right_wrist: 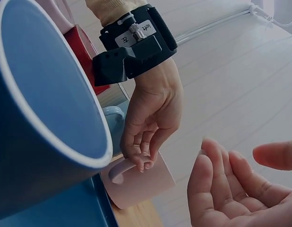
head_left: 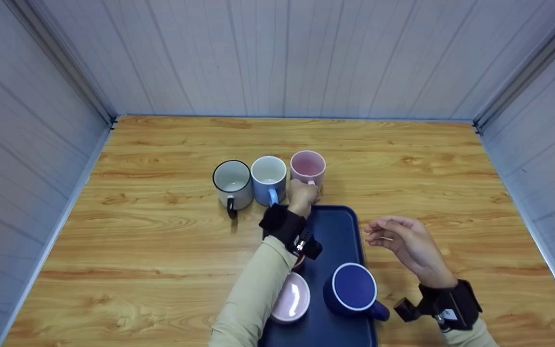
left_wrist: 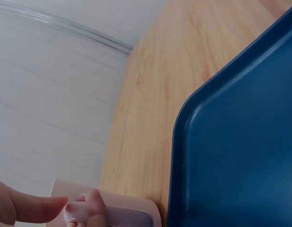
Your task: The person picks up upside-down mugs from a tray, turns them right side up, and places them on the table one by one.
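Observation:
My left hand [head_left: 303, 195] pinches the handle of a pink mug [head_left: 308, 166] that stands upright on the table, just beyond the tray's far edge. In the right wrist view, fingers and thumb of the left hand [right_wrist: 153, 106] curl round that handle. Touching or nearly touching each other, a light blue mug [head_left: 269, 178] and a white mug with a black rim [head_left: 232, 178] stand to its left, handles toward me. My right hand [head_left: 415, 248] hovers right of the tray, fingers loosely bent, holding nothing. Nearest to it is a dark blue mug [head_left: 354, 289].
A dark blue tray [head_left: 335, 231] lies lengthwise before me, bearing the dark blue mug and a pink cup [head_left: 293, 296]. A red item [right_wrist: 84, 52] there is mostly hidden by my left arm. Pale panel walls [head_left: 282, 58] enclose the wooden table [head_left: 162, 270].

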`<action>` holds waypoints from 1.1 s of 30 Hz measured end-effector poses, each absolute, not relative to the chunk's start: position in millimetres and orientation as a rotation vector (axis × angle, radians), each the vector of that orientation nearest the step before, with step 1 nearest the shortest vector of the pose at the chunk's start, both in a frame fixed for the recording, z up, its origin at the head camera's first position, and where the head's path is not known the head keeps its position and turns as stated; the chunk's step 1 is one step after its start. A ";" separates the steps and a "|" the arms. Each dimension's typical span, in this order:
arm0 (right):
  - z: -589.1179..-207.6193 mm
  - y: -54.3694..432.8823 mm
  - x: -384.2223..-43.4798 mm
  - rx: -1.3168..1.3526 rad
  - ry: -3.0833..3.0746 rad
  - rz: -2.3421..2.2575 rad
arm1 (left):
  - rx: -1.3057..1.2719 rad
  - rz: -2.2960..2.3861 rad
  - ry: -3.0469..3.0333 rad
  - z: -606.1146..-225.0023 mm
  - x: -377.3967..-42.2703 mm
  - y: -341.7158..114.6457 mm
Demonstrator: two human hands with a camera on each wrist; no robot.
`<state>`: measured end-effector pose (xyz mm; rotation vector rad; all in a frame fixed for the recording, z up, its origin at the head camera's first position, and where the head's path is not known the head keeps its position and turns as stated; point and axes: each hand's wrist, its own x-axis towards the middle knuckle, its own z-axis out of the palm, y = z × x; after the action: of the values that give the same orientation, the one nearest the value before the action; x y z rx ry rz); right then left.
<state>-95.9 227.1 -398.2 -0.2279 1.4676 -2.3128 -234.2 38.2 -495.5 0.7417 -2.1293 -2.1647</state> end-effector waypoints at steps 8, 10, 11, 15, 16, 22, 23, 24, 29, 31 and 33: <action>-398.5 227.3 -95.9 -0.236 1.448 -2.316 | 0.747 -2.177 -2.236 -495.5 -231.4 34.9; -398.5 227.4 -95.8 -0.234 1.449 -2.315 | 0.700 -2.220 -2.211 -497.0 -230.2 33.5; -398.5 227.4 -95.8 -0.234 1.446 -2.315 | 0.707 -2.228 -2.210 -489.7 -226.6 32.9; -398.8 227.4 -96.2 -0.241 1.434 -2.316 | 0.760 -2.231 -2.260 -448.6 -206.7 30.3; -398.9 227.4 -96.3 -0.243 1.432 -2.315 | 0.792 -2.218 -2.293 -433.9 -200.3 29.7; -400.6 227.7 -98.0 -0.243 1.473 -2.296 | 0.689 -2.148 -2.392 -411.2 -184.3 29.0; -400.9 227.8 -98.2 -0.239 1.481 -2.294 | 0.670 -2.129 -2.416 -410.5 -183.7 29.0; -401.2 227.8 -98.2 -0.235 1.487 -2.292 | 0.649 -2.106 -2.442 -409.4 -183.0 28.8; -402.1 228.0 -98.6 -0.209 1.510 -2.282 | 0.556 -2.074 -2.508 -404.0 -178.8 32.4; -402.2 228.0 -99.0 -0.197 1.532 -2.276 | 0.519 -2.063 -2.545 -398.8 -174.7 34.4; -402.1 228.0 -99.5 -0.182 1.557 -2.269 | 0.487 -2.005 -2.601 -393.6 -170.2 36.4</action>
<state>-99.5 228.0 -402.1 -0.1819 1.5570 -2.2692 -170.2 36.4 -393.6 0.4869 -2.6014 -2.0047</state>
